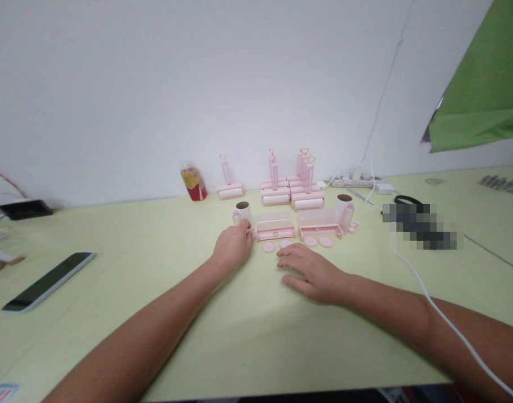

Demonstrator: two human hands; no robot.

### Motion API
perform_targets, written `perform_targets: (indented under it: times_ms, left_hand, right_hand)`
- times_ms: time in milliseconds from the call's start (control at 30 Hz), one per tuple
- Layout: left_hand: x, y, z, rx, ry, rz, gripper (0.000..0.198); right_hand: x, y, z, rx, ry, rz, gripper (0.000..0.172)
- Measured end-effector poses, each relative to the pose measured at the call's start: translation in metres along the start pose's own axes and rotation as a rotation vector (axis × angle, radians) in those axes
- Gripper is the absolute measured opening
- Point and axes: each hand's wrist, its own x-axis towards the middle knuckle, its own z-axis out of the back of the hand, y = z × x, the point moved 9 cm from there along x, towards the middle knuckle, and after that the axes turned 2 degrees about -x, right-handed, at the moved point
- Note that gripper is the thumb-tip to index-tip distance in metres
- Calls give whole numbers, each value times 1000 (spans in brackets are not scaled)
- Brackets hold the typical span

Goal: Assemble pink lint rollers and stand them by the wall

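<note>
My left hand (234,242) reaches to a pink part beside a white paper roll (243,211) standing upright; its fingers curl and hide most of what they touch. Over the table, just in front of several pink discs (269,247), my right hand (311,271) has its fingers apart and holds nothing. Two pink lint roller cases with raised clear covers, a left one (275,233) and a right one (320,229), lie side by side behind the discs. Another white roll (344,206) stands at the right, with clear and pink parts (349,219) next to it.
Several assembled pink lint rollers (275,197) stand near the wall, one apart (230,190). A red and yellow packet (194,182) is left of them. A phone (49,281) lies far left. A white cable (424,291) crosses my right arm; a power strip (357,182) sits behind.
</note>
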Motion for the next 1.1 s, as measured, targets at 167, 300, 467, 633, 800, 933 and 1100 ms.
perform_targets:
  times_ms: [167,300,467,633,800,933,1100]
  left_hand:
    - [-3,-6,-1,57,25,10,29]
    - [-7,-12,4,80,34,0,34]
    - [-15,-26,5,50,33,-131,40]
    - [-23,-34,6,0,34,-239,37]
    - [-27,-40,6,-60,42,-335,35]
    - [-26,-43,2,-48,79,-341,34]
    - [-22,-45,-2,-2,83,-312,32]
  right_hand:
    - [-2,3,-23,-147,173,0,54]
    - [-2,-6,-22,-210,155,-62,56]
    - [2,-26,1,-278,-22,-180,50]
    - [3,-43,7,-311,-25,-273,49]
    - [2,-44,1,-321,29,-276,48]
    - [1,-46,-5,-332,86,-276,45]
    - [0,-49,-9,-397,150,-295,43]
